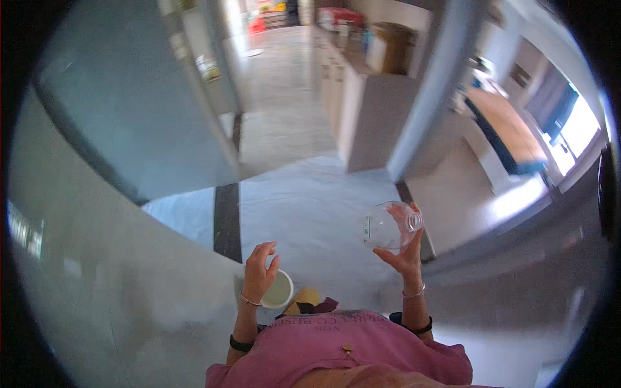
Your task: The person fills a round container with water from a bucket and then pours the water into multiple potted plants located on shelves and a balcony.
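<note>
My right hand [406, 253] is closed around a clear, see-through plastic bottle [383, 227]. The bottle is tilted on its side, its neck pointing right and a small greenish label showing on its left part. No liquid can be made out inside. My left hand [260, 273] is raised with nothing in it, the fingers loosely bent and the thumb apart from them. Below and just right of that hand stands a round white bucket [289, 289] with something pale inside, partly hidden by my wrist.
Ahead, a doorway with a grey-blue door [136, 97] at left leads to a pale marble floor [278, 123]. A wooden-topped cabinet [381, 110] bears a brown box [392, 48]. Farther right is a bed or bench [508, 126] by a window. Walls flank both sides.
</note>
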{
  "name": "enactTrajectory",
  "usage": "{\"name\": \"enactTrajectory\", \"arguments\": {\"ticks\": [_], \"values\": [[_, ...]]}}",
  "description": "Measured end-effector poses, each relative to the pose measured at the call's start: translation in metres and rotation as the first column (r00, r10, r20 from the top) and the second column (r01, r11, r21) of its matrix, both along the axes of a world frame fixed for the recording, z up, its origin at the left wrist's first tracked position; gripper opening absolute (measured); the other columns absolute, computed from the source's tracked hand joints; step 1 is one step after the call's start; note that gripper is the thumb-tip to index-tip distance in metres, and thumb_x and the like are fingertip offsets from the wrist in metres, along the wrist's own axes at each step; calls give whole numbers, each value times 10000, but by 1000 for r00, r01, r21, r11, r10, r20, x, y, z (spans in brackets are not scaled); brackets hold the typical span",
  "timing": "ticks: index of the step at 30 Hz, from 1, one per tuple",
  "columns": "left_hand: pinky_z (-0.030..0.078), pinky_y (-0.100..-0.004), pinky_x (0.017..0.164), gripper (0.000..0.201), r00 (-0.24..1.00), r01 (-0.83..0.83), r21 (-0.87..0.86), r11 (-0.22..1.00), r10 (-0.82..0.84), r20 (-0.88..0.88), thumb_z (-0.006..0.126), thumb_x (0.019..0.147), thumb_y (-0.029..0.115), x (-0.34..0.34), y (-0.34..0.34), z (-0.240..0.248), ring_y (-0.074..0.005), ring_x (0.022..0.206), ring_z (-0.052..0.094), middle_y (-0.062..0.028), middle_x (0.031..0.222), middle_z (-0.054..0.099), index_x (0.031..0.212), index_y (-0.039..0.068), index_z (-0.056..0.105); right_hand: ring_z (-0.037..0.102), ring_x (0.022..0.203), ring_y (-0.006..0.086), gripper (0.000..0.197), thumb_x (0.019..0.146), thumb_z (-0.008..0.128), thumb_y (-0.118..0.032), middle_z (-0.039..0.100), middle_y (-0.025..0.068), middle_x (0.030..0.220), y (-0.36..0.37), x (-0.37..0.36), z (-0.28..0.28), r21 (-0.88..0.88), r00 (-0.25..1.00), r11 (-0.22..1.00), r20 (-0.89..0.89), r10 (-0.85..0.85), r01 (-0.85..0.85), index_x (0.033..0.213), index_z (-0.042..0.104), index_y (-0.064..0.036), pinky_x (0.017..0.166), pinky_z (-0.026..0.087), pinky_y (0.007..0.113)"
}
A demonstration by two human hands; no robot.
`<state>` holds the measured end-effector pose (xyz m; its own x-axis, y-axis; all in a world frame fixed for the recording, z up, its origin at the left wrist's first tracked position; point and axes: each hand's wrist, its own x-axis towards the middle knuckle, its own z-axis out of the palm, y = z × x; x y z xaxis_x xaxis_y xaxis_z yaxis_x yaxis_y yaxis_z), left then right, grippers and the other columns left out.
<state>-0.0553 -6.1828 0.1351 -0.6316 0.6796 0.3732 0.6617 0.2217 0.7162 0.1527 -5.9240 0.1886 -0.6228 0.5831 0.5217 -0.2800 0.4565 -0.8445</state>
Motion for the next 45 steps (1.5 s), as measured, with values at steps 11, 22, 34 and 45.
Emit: {"name": "enactTrajectory", "arguments": {"ticks": [11, 22, 34, 45], "values": [[500, -327, 683, 223, 867, -471, -30, 882, 456, -200, 607, 817, 74, -240, 44, -38, -243, 789, 632, -144, 935, 627, 1031, 11, 604, 392, 1244, 322, 1048, 588, 833, -262, 385, 186, 1339, 138, -348, 21, 305, 978, 932, -10, 208, -195, 1386, 191, -41, 1026, 329, 434], [510, -343, 728, 284, 999, -20, 109, 994, 22, -23, 635, 774, 42, -514, 328, 28, -245, 832, 639, -135, 1012, 607, 1053, 18, 591, 359, 1239, 285, 1045, 562, 801, -183, 357, 125, 1329, 346, -527, 5, 27, 995, 995, -22, -93, 93, 1412, 195, -127, 1012, 353, 446], [510, -341, 710, 272, 893, -446, -10, 895, 446, 58, 626, 781, 52, -795, 433, 21, -242, 820, 644, -147, 990, 621, 1050, 19, 601, 347, 1288, 258, 1008, 610, 743, -70, 345, 135, 1392, 535, -898, 27, -25, 965, 975, -150, 216, -222, 1426, 151, -109, 1034, 339, 389], [494, -341, 728, 254, 714, -697, -29, 716, 698, 56, 623, 768, 85, -1068, 531, -32, -258, 799, 636, -137, 940, 636, 1012, 15, 613, 424, 1179, 263, 960, 592, 794, -209, 444, 121, 1259, 676, -1204, 51, 143, 949, 951, -117, 293, -276, 1368, 252, -53, 990, 356, 412]]}}
